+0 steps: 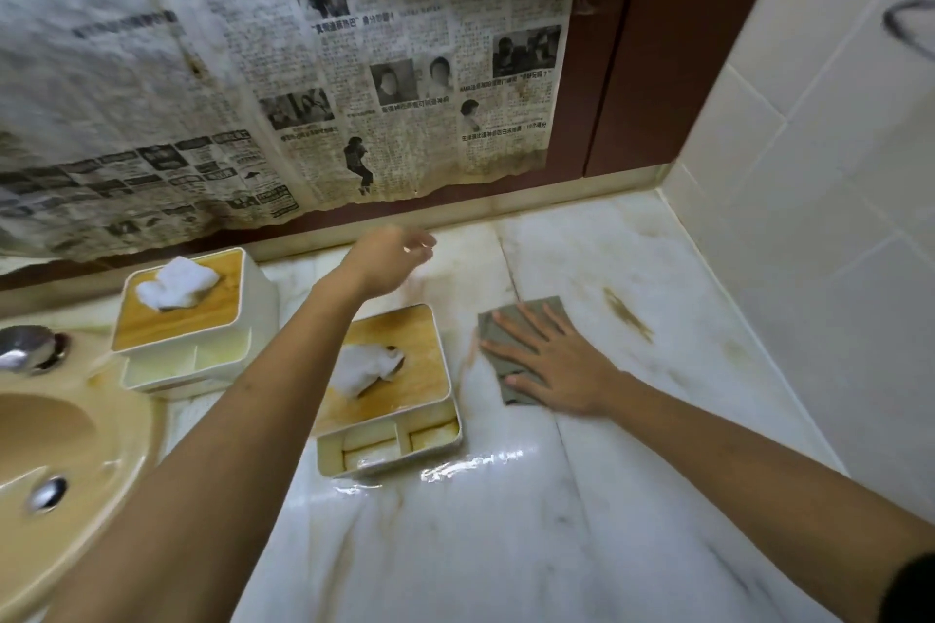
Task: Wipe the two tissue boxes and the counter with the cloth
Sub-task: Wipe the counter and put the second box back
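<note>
The right hand (pixel 551 364) lies flat and open on the grey cloth (pixel 511 334), pressing it to the marble surface (pixel 632 496) near its right edge, just beside the nearer tissue box (pixel 389 390). The left hand (pixel 389 258), loosely open and holding nothing, hovers toward the back edge. A wide sweep leftward could shove that box or wet its protruding tissue. Counted: two tissue boxes, the second (pixel 182 314) by the sink (pixel 71 450), one cloth, one brown stain (pixel 627 314) left.

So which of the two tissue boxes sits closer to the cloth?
The wood-topped white tissue box under the left forearm, right beside the grey cloth; the other one stands by the sink.
</note>
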`<state>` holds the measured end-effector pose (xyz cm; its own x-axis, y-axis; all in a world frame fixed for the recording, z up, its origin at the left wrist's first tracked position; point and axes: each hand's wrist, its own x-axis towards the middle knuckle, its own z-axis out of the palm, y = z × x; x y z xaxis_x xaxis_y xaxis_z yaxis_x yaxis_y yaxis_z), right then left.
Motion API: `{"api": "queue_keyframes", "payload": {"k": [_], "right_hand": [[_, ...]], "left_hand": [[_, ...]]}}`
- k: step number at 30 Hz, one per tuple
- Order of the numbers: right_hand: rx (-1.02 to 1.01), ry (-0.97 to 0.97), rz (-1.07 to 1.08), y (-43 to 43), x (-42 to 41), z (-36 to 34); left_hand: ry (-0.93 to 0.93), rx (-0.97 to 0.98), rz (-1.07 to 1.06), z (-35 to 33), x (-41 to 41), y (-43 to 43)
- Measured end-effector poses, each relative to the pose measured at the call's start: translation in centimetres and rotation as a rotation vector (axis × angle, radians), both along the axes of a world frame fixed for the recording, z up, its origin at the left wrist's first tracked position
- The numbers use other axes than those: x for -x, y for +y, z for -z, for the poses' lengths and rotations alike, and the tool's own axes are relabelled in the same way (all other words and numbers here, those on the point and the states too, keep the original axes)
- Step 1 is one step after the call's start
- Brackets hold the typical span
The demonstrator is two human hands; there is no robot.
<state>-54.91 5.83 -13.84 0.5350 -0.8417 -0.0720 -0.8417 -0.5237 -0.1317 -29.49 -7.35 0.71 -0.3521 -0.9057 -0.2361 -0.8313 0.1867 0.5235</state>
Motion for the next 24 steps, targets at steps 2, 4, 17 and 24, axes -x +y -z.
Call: {"api": "queue_keyframes", "payload": {"k": [2,4,17,24], "right_hand": [[-0.025,-0.012,-0.053,2.7,-0.2,-0.5],[-0.087,0.001,-0.130,5.2,-0.3,-1.3],[-0.354,-0.936,0.564,5.4,-8.1,-9.6],[-0.567,-1.163,0.865,4.7,-13.2,-10.7]], "left_hand": [[0.100,0.061,-0.015,-0.8,-0.5,2.5],[0.174,0.106,-0.017,-1.3,-1.1,5.2],[0.413,0.300,-0.489,-1.5,-9.9,15.0],[0.500,-0.008,-0.721,1.9,-11.0,18.0]]}}
